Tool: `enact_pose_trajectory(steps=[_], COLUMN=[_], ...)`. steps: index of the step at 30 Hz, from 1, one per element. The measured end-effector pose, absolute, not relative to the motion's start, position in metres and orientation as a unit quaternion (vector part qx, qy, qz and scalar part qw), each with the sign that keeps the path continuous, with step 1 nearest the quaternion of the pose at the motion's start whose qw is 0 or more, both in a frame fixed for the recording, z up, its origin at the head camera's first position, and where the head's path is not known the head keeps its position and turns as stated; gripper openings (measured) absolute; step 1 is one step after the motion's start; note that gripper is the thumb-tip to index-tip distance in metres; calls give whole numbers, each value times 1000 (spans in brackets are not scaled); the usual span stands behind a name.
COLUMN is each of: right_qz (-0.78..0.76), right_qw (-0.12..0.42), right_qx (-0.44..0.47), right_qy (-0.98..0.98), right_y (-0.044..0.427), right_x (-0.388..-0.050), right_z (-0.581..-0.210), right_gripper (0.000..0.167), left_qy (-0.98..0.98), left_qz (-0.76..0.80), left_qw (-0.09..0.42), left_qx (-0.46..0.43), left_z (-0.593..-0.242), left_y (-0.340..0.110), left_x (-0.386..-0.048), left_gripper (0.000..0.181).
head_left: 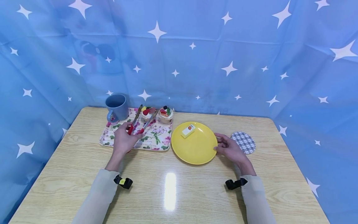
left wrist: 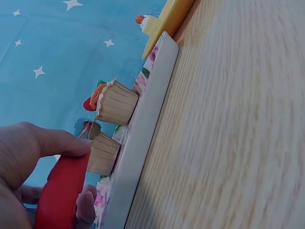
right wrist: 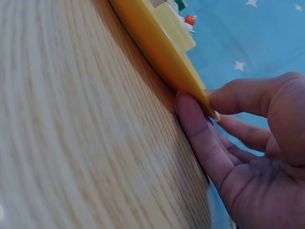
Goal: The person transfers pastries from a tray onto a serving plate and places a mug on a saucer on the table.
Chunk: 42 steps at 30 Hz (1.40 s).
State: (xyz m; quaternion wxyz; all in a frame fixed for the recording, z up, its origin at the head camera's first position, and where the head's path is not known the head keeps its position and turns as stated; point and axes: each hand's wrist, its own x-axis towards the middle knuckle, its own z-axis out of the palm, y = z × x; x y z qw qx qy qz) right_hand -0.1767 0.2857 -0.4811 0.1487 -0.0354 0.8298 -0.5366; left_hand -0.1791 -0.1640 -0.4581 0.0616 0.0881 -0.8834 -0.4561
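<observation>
My left hand [head_left: 125,139] holds a pair of red-handled tongs [head_left: 149,121] over the floral tray [head_left: 160,143]. The tongs' arms are spread, one on each side of a fruit-topped cupcake [head_left: 146,115]; I cannot tell whether they touch it. A second cupcake [head_left: 166,115] stands right beside it on the tray. My right hand [head_left: 230,151] pinches the right rim of a yellow plate [head_left: 198,152], thumb above and fingers below, as the right wrist view shows. A small pale-yellow cake slice [head_left: 188,131] lies on the plate's upper left part.
At the tray's back left corner stands a blue mug [head_left: 118,109]. A round checked coaster [head_left: 244,142] lies on the wooden table [head_left: 201,193], just right of my right hand. Behind the table hangs a blue curtain [head_left: 190,84] with white stars.
</observation>
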Motion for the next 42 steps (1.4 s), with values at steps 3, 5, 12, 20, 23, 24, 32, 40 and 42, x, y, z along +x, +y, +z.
enact_pose_trajectory(steps=[3, 5, 12, 20, 23, 24, 32, 40, 42], right_qz=[-539, -538, -536, -533, -533, -533, -532, -531, -533], right_qw=[149, 148, 150, 148, 149, 148, 149, 149, 150], right_qx=[-36, -36, -34, -33, -31, -31, -29, -31, -30], right_qy=[828, 829, 830, 832, 832, 832, 833, 834, 832], right_y=[286, 286, 286, 285, 285, 285, 285, 285, 285], right_x=[-177, -177, -176, -176, -176, -176, -177, -176, -176], right_z=[-481, -481, -481, -480, -479, -479, -479, -480, -480], right_gripper=[69, 68, 68, 68, 68, 68, 68, 68, 68], left_qy=[-885, -886, -889, -895, -895, -895, -890, -887, -888], left_qz=[-454, -452, -447, -439, -438, -438, -448, -454, -453], left_qw=[55, 49, 32, 29, 26, 25, 15, 18, 19], left_qx=[88, 89, 87, 76, 78, 79, 85, 82, 79], left_z=[-459, -459, -461, -462, -462, -462, -463, -464, -464], left_y=[-164, -165, -166, -166, -166, -166, -168, -167, -167], left_x=[-180, -180, -180, -181, -181, -181, -182, -180, -180], left_gripper=[70, 70, 71, 64, 63, 62, 60, 57, 57])
